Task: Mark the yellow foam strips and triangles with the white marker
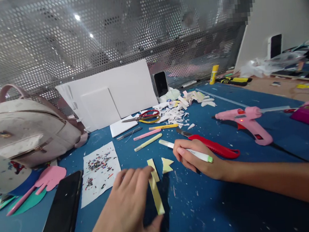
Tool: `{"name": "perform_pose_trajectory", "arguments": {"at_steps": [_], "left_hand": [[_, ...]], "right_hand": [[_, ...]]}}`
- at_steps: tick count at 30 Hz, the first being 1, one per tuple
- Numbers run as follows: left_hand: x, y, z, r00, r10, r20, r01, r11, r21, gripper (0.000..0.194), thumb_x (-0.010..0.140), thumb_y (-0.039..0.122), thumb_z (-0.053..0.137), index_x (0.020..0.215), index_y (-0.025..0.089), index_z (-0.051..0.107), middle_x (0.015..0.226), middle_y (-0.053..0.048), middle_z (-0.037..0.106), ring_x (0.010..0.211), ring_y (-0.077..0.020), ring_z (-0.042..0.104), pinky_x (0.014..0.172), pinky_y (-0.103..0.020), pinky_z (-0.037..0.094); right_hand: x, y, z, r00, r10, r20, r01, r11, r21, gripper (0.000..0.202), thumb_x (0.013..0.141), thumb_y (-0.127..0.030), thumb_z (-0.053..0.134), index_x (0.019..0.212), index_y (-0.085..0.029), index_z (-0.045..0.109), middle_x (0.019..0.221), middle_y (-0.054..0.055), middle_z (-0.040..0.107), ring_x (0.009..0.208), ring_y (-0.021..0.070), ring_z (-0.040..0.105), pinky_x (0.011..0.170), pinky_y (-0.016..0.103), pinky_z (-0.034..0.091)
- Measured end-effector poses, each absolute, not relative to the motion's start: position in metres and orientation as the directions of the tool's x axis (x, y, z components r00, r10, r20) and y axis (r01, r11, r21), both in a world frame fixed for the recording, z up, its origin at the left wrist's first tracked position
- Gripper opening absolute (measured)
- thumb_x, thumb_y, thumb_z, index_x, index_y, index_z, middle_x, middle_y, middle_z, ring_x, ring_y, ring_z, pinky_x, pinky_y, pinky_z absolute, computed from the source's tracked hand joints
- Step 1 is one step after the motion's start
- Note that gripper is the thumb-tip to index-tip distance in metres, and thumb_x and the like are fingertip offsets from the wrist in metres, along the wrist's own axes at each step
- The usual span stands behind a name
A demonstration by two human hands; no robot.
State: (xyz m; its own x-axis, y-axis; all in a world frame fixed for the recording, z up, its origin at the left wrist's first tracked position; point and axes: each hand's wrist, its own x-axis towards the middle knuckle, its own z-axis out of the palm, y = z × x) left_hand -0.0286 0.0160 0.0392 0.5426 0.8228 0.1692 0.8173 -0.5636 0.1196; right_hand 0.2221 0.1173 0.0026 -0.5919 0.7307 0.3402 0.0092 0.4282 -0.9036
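Observation:
My left hand grips a narrow pale-yellow strip at its ends, between the thumb and the fingers, just above the blue table. Just beyond it lies a second yellow strip, partly covered by my fingertips. A small notched yellow piece rests between my two hands. In my right hand, a white marker with a light green end slants across the fingers, its other end pointing away to the left. Behind that hand is a red utility knife, lying on the table.
Several markers, scissors and white scraps lie farther back. On the right is a pink glue gun with a cord. A black phone, a littered paper sheet and a backpack occupy the left.

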Motion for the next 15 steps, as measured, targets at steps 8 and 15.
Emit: {"name": "perform_pose_trajectory", "arguments": {"at_steps": [8,15], "left_hand": [[-0.048,0.051,0.028,0.411,0.897,0.163,0.868,-0.439,0.232,0.078,0.084,0.023,0.068,0.146,0.027,0.022,0.124,-0.008,0.059,0.113,-0.0315,0.053,0.103,-0.055,0.034],[-0.047,0.056,0.027,0.410,0.901,0.142,0.868,-0.433,0.242,0.091,0.081,0.022,0.071,0.152,0.029,0.015,0.124,-0.007,0.061,0.112,-0.0313,0.055,0.104,-0.054,0.032]], "right_hand": [[0.222,0.116,0.003,-0.597,0.721,0.351,-0.004,0.434,-0.901,0.036,0.107,-0.042,0.040,0.083,-0.019,0.052,0.047,-0.009,0.045,0.040,0.0074,0.039,0.046,0.022,0.034],[0.221,0.118,0.003,-0.602,0.719,0.347,0.001,0.435,-0.900,0.036,0.108,-0.041,0.039,0.082,-0.019,0.052,0.048,-0.009,0.044,0.040,0.0073,0.038,0.045,0.022,0.032]]}}
